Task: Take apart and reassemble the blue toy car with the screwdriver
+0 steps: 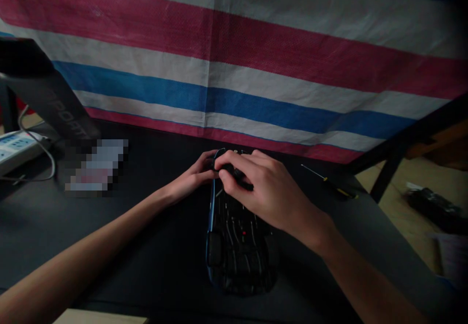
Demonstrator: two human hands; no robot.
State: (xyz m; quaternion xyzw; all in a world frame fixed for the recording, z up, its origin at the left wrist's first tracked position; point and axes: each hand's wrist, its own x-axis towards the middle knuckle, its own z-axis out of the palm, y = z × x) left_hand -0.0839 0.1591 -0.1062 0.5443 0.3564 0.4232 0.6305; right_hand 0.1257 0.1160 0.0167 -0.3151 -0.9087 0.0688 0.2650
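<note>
From my end of the head feed, the toy car (234,238) lies wheels-up at the centre of my view, slightly toward 6 o'clock, its long side running from 6 to 12. I can make out a wheel (215,250) at its 7 o'clock corner and a tiny red spot (244,233) mid-underside.

At the car's 11 o'clock edge my left hand (195,175) grips its side. My right hand (258,180) is curled over the far end at 12 to 1 o'clock, thumb and fingers closed on a dark piece (245,182); I cannot tell what it is.

The black tabletop (157,251) spreads underneath. A screwdriver (340,189) rests on it at 2 o'clock, apart from my hands. At 10 o'clock I get a pixelated flat object (102,163), then a grey upright (69,107) with lettering, and beyond that a white power strip (18,147).

A striped sheet (256,70) fills 12 o'clock; at 3, past the table edge, a dark bundle (435,207) sits on the floor.
</note>
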